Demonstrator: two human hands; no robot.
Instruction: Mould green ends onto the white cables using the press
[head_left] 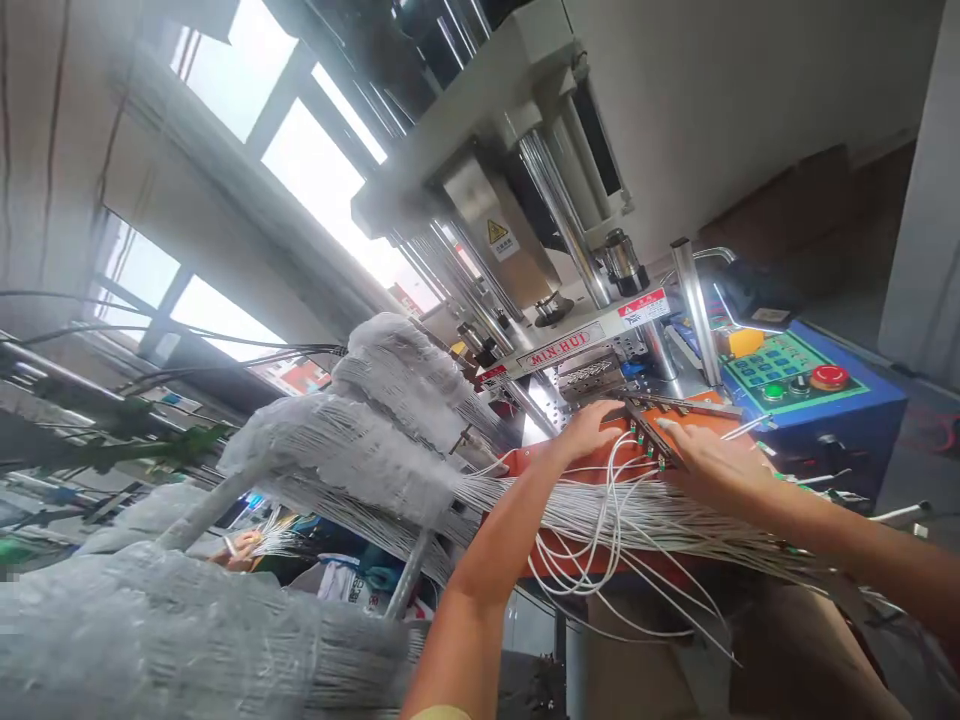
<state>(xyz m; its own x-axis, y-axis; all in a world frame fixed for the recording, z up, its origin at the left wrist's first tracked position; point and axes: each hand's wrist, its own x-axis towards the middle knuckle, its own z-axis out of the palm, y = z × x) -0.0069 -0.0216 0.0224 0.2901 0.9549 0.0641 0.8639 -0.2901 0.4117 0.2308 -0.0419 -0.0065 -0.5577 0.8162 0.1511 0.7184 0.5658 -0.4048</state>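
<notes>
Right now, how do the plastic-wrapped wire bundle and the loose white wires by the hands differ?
The wrapped wire bundle is dense and straight, while the loose white wires hang apart in curling loops. The bundle is partly sheathed in white plastic; the loose wires are bare of it. Both are white.

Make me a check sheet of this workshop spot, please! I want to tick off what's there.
surface: orange mat under the wires
job's things: dark bar with small green bits, white wires running up to it
clutter: wire bundles in plastic wrap on a metal rack
grips: left hand and right hand, both open on the dark bar
cables: black cables at the far left
surroundings: press machine, blue control box with a red button, bright windows, another person's hand
</notes>
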